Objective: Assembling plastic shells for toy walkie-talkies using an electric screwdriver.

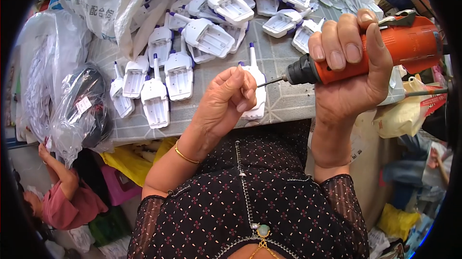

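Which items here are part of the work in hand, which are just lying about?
In the work:
- orange power screwdriver, held in the right hand
- left hand, fingertips pinched at the screwdriver's bit tip
- white plastic housing on the table edge under the hands

Lying about:
- rows of white housings
- white plastic bags
- bag of dark cable
- yellow bag

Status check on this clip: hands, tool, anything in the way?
Right hand grips orange screwdriver. Left hand pinched at bit tip, over white plastic part. Nothing blocking.
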`<state>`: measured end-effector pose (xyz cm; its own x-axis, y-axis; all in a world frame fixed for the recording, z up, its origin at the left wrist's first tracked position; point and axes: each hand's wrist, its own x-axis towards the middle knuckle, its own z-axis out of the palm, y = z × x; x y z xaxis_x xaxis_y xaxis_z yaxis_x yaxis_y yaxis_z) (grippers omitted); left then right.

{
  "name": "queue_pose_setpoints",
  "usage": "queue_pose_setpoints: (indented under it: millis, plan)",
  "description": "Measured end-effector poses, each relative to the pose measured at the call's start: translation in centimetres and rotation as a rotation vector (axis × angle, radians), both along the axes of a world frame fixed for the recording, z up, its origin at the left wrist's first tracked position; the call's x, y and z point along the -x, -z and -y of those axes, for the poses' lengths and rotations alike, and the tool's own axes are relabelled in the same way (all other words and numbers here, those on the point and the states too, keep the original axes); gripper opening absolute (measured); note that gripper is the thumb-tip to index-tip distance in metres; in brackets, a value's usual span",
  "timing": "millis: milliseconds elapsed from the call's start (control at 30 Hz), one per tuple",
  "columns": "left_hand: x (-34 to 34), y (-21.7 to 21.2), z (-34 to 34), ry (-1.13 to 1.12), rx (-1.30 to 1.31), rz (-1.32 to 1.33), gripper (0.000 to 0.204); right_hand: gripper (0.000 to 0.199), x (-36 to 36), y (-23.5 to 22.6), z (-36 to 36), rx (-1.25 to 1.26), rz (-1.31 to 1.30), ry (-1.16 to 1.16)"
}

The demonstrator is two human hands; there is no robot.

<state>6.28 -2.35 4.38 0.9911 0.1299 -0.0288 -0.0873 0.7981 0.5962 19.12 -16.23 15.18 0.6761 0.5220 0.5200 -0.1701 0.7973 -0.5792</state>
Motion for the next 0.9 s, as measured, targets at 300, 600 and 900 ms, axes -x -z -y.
queue_pose_setpoints:
  millis: [300, 600, 900]
  plan:
    - [1.2, -0.2, 0.0, -0.032, 0.154, -0.116, 0.038, 0.014, 1.3, 0.6, -2.4, 0.017, -0.027, -0.037]
    - [1.9, -0.2, 0.1, -0.073, 0.013, -0.139, 0.035, 0.014, 1.8, 0.8, -3.4, 0.047, -0.012, -0.031]
    - [2.0, -0.3, -0.1, -0.105, -0.01, -0.18, 0.039, 0.011, 1.9, 0.8, -3.2, 0.077, 0.004, 0.028]
